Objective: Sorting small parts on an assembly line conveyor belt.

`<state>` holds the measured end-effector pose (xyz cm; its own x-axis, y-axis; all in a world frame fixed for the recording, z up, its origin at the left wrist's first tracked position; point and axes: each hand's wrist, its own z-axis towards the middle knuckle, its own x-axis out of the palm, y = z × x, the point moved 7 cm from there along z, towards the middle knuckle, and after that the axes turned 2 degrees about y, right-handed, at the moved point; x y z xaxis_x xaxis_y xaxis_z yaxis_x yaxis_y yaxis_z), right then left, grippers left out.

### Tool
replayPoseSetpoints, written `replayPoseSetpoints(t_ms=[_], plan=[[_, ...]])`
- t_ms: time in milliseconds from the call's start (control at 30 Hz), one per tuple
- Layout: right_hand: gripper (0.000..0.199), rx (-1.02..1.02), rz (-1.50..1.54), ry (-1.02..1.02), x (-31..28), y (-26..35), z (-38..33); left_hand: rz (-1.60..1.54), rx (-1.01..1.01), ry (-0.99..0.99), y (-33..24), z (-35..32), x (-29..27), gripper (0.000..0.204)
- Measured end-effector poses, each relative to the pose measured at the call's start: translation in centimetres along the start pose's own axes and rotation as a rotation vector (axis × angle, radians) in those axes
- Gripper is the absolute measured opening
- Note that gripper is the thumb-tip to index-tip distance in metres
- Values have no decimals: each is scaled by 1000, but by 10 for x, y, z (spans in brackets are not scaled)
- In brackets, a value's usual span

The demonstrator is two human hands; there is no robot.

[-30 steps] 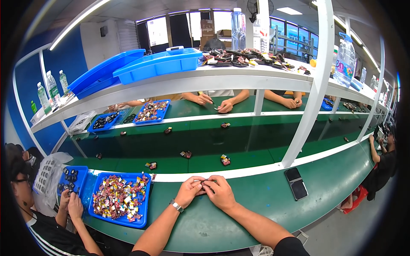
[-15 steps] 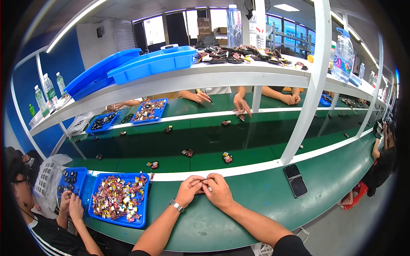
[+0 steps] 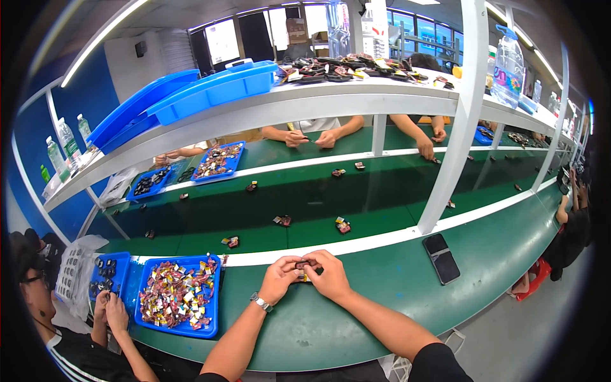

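My left hand (image 3: 279, 280), with a metal-banded watch (image 3: 261, 302) at its wrist, is closed on one end of a small dark part (image 3: 301, 265). From the other side my right hand (image 3: 328, 277) pinches the same part. A bit of yellow and red shows below it, between the fingers; its exact kind is too small to tell. Both hands are just above the green bench (image 3: 369, 305). Left of them stands a blue tray (image 3: 216, 305) heaped with small parts with reddish wires and white and yellow tags.
A dark phone (image 3: 440, 259) lies on the bench to the right. Beyond a white rail, similar parts (image 3: 343, 225) are spread along the green belt (image 3: 305, 197). A white post (image 3: 455, 127) carries a shelf with blue bins (image 3: 216, 95). Co-workers' hands (image 3: 113, 312) work at left and across.
The dark part now shows more between my fingers, and my right hand has opened out slightly. Across the belt, a co-worker's reaching hand has drawn back; another now reaches toward the belt.
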<state>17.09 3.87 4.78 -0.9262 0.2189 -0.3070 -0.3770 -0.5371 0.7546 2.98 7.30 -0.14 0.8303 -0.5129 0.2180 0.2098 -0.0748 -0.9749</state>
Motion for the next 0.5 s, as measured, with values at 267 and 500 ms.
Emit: replayPoseSetpoints(t_ms=[267,500], plan=[[14,372,-119,-420,-126,-105,57,-107,70,-52,-8,-3,-10,36],[22,534,-446,-383,-172,-162,63,-37,27,-24,-7,0,-8,29]])
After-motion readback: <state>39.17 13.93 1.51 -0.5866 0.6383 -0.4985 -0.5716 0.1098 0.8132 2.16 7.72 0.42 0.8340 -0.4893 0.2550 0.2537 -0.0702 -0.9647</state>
